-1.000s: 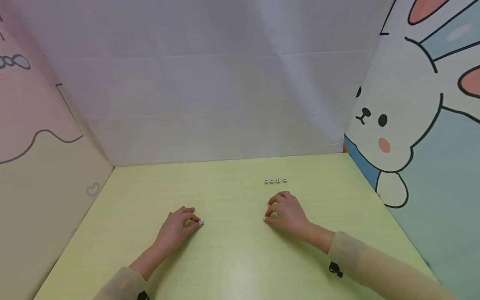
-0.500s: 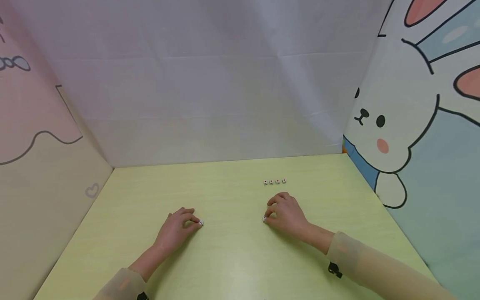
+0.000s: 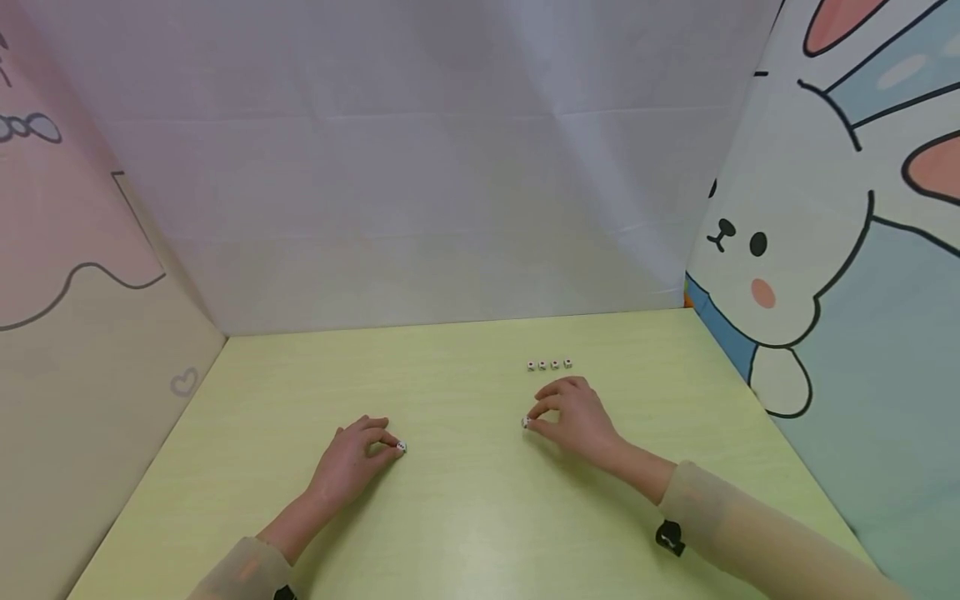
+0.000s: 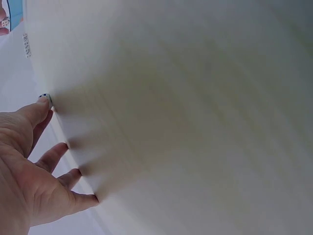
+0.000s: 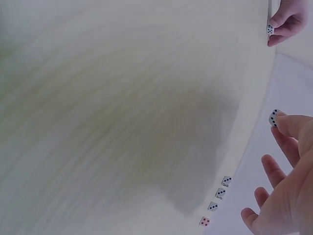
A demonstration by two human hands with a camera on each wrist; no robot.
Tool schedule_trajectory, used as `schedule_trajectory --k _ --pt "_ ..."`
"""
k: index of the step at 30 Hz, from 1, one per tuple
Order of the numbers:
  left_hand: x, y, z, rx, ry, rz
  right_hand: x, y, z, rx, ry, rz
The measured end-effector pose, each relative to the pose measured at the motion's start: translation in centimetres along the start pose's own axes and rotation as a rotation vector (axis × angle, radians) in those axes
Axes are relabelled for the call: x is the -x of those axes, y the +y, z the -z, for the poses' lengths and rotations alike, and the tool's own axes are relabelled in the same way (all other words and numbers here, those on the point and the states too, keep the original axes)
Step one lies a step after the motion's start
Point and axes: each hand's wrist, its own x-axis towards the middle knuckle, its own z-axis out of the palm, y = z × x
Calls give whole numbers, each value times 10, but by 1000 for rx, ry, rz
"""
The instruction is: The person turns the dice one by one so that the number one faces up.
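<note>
From the head, the left hand (image 3: 347,467) pinches a small white cubic die with dark pips (image 3: 402,447) at the pale yellow wood-grained table (image 3: 465,525); the right hand (image 3: 581,421) pinches a second white cubic die (image 3: 525,423); beyond it stand four small white dice (image 3: 555,364) in a row; from the left wrist, three spare fingertips (image 4: 96,198) meet the table; from the right wrist, the pinched die sits clear of it.

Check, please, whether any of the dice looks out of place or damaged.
Nothing looks clearly wrong: the four dice stand in a tidy row, and the left hand pinches one die, the right hand another die. One small difference: in the right wrist view, the row's end die shows red pips, the others dark.
</note>
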Motion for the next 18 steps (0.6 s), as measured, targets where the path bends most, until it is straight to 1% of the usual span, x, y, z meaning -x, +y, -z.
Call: schedule_trajectory --k 8,14,18 --pt "2 1 0 0 -2 6 -3 2 7 -148 -2 -40" --pt "1 1 -1 10 10 -1 -5 1 10 -288 -11 -75" --pt "0 0 -1 12 5 0 -6 0 10 -372 -14 -94"
